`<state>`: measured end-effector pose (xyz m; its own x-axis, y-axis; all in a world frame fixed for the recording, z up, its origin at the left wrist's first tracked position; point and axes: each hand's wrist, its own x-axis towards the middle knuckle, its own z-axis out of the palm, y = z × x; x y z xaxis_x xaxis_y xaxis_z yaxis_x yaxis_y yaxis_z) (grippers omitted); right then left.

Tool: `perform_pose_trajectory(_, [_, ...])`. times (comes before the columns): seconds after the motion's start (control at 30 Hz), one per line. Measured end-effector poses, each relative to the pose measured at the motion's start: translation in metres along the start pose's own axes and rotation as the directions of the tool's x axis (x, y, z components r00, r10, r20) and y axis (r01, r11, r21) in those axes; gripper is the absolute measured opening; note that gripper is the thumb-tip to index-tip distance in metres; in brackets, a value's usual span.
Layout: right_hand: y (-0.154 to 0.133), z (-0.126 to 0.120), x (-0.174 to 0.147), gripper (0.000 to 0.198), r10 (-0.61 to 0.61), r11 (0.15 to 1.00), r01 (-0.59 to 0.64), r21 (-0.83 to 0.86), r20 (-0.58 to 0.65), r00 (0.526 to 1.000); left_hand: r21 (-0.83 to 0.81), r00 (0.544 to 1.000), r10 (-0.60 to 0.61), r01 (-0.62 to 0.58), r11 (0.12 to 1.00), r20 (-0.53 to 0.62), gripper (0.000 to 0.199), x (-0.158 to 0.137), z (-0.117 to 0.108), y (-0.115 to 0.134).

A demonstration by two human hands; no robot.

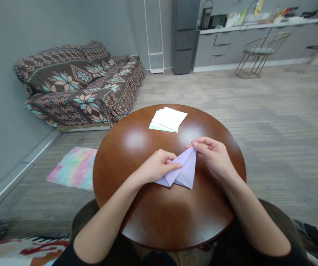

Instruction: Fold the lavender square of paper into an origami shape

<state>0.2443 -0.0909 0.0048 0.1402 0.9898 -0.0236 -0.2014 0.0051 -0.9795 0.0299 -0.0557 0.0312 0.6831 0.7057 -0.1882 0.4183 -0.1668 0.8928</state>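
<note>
A folded sheet of lavender paper is held between my two hands, over the near half of the round table. My left hand grips its left part, thumb lying on top and fingers tucked beneath. At the upper right corner, my right hand pinches the paper's pointed tip between thumb and fingers. Creases run down from that tip, and the lower edge splits into separate flaps. Part of the left side is covered by my left hand.
Toward the far edge of the brown wooden table lies a fanned stack of pale square sheets. Beyond stand a sofa under a patterned cover, a refrigerator and a gold-framed chair. A pastel fluffy rug is on the floor at left.
</note>
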Motion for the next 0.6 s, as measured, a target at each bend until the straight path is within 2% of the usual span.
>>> perform_pose_trajectory(0.13, [-0.001,0.0018,-0.0011,0.03,-0.015,0.998,0.016,0.063,-0.017,1.0,0.009,0.999,0.034,-0.034,0.999,-0.031,0.04,0.0009,0.0014,-0.0002])
perform_pose_trajectory(0.33, [-0.0033,0.0081,-0.0072,0.026,0.043,0.998,-0.035,-0.048,0.184,0.982,-0.015,0.993,0.081,-0.082,0.996,-0.082,0.04,0.0012,0.0044,-0.0017])
perform_pose_trajectory(0.6, [-0.0046,0.0079,-0.0085,0.03,0.068,0.99,-0.05,-0.128,0.141,0.988,-0.019,0.996,0.067,-0.068,0.998,-0.055,0.042,0.0001,0.0037,0.0016])
